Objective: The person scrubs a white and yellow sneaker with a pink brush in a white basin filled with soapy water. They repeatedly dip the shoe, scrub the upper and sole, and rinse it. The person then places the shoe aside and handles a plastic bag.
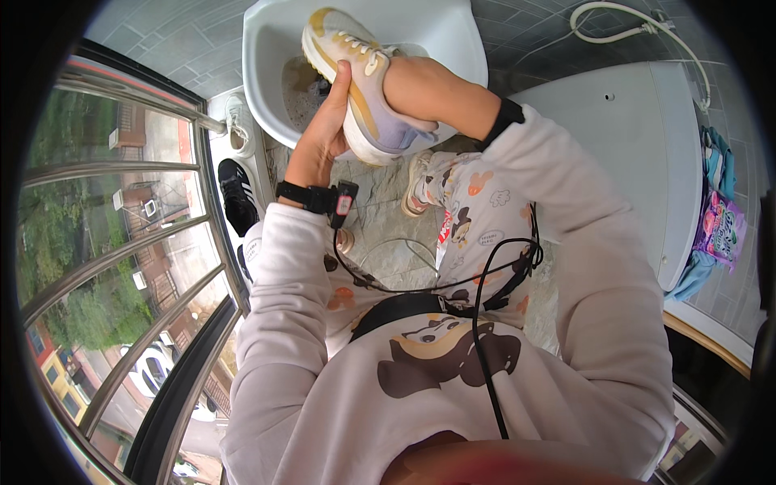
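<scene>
My left hand (332,118) grips a white, lilac and yellow sneaker (361,79) by its side, with the thumb along the midsole. The shoe is tilted, its toe pointing up and left, over a white sink basin (257,79). At the shoe's collar, my right hand (412,82) reaches in past the laces. Its fingers are hidden, so I cannot tell how they are bent. Cloudy, foamy water (298,100) lies in the basin, with a dark object (321,90) partly in it behind the shoe.
A white shoe (238,124) and a black sneaker with white stripes (237,194) stand on the ledge beside the barred window (115,163). A white washing machine lid (606,151) is at right, below a coiled hose (606,21). A black cable (485,291) crosses my lap.
</scene>
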Demonstrator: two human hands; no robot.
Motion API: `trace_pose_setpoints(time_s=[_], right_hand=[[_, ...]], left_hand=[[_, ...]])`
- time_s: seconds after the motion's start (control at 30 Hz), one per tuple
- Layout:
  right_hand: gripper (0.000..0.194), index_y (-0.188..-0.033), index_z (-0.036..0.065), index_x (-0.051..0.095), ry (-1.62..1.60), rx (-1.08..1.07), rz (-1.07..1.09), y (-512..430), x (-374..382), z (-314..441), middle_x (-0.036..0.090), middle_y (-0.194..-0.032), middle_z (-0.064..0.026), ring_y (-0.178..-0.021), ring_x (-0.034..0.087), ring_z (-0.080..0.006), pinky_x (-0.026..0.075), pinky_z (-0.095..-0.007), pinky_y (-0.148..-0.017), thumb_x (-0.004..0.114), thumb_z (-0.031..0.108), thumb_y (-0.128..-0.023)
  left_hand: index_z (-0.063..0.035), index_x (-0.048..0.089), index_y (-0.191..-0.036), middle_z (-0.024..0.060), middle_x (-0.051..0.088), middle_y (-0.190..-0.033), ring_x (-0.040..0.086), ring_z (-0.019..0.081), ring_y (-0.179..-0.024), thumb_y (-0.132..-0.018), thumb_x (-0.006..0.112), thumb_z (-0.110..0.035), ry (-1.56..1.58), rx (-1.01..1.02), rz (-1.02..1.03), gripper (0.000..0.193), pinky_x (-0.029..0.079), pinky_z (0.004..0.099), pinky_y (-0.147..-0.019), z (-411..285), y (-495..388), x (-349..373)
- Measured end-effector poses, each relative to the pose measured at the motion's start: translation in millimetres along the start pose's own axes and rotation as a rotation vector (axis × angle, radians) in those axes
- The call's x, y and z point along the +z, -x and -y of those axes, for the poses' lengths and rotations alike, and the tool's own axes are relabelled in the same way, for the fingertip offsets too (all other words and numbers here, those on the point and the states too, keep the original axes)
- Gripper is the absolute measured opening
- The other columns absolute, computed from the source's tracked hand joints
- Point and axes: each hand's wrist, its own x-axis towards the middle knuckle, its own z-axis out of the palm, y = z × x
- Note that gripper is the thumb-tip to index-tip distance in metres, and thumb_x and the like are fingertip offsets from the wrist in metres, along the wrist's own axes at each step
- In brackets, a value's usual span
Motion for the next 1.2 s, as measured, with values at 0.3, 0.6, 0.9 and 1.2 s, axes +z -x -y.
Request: trace_pose_setpoints(time_s=[0.3, 0.6, 0.9, 1.2], right_hand=[[0.027, -0.105, 0.006, 0.061, -0.064, 0.09, -0.184, 11, 0, 9, 0.067, -0.075, -0.0157, -0.067, 0.067, -0.0341, 0.053, -0.046, -0.061, 0.059, 0.016, -0.08], [0.032, -0.115, 0.008, 0.057, -0.113, 0.09, -0.2, 16, 22, 2, 0.065, -0.072, -0.0155, -0.066, 0.064, -0.0375, 0.05, -0.0479, -0.057, 0.056, 0.016, -0.083], [0.052, -0.134, 0.015, 0.046, -0.168, 0.034, -0.034, 42, 8, 13, 0.065, -0.072, -0.0138, -0.066, 0.066, -0.0339, 0.05, -0.0454, -0.055, 0.057, 0.014, -0.084], [0.076, -0.152, 0.025, 0.025, 0.097, 0.059, -0.251, 22, 49, -25, 0.064, -0.071, -0.0091, -0.059, 0.063, -0.0314, 0.049, -0.0417, -0.051, 0.054, 0.009, -0.084]], left_hand=[[-0.0056, 0.039, -0.143, 0.0175, 0.054, -0.133, 0.055, 0.0295, -0.121, -0.096, 0.033, -0.066, 0.052, 0.082, -0.07, 0.077, 0.049, 0.0425, -0.1, -8, 4, 6], [-0.0053, 0.047, -0.137, 0.0155, 0.06, -0.126, 0.062, 0.0274, -0.112, -0.098, 0.038, -0.06, 0.042, 0.044, -0.058, 0.068, 0.053, 0.0425, -0.094, -3, -8, -13], [-0.0016, 0.045, -0.137, 0.0188, 0.058, -0.127, 0.061, 0.0307, -0.113, -0.1, 0.036, -0.056, -0.04, 0.06, -0.126, 0.067, 0.053, 0.0458, -0.096, -19, 6, -8], [0.0002, 0.042, -0.138, 0.018, 0.06, -0.126, 0.063, 0.0291, -0.111, -0.1, 0.044, -0.05, -0.072, 0.163, -0.128, 0.063, 0.054, 0.0419, -0.094, -6, -1, -6]])
